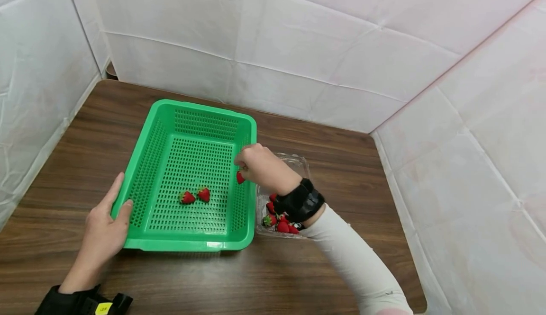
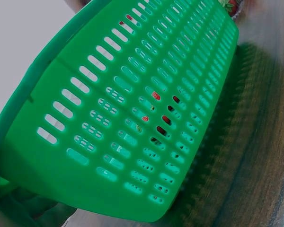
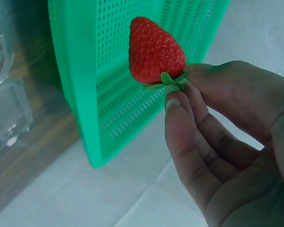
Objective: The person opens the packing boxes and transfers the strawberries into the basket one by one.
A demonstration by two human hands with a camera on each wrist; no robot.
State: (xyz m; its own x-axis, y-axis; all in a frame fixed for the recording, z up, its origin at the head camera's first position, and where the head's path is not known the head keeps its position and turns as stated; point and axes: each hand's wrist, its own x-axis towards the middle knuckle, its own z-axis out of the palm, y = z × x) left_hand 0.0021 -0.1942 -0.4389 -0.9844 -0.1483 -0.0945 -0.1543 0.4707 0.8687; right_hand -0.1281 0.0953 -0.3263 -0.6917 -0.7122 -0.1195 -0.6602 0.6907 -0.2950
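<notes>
2 strawberries [image 1: 195, 195] already lie on the perforated floor of the green basket [image 1: 147, 173], side by side near its front half. A 3rd strawberry [image 3: 155, 51] is in the air over the basket's right wall, pinched by its leafy cap between the fingertips [image 3: 176, 101] of the right hand [image 1: 260, 167], the red tip pointing away from the palm. To judge by what lies where, the moving of fruit looks barely begun: a cluster of strawberries [image 1: 279, 220] remains in the clear plastic clamshell [image 1: 298, 163] that stands just beside the basket on its right, partly hidden under the wrist, so I cannot count them.

The right arm, in a pale sleeve with a black wrist strap [image 1: 298, 201], reaches in from the lower right across the clamshell, wrist bent so the hand hangs just inside the basket's rim, fingers curled together around the cap. The left hand [image 1: 104, 225] rests at the basket's front left corner, fingers straight along the outer wall and the thumb against the rim, steadying it on the brown wooden tabletop [image 1: 298, 277]. White padded sheets [image 1: 341, 35] wall the space in.
</notes>
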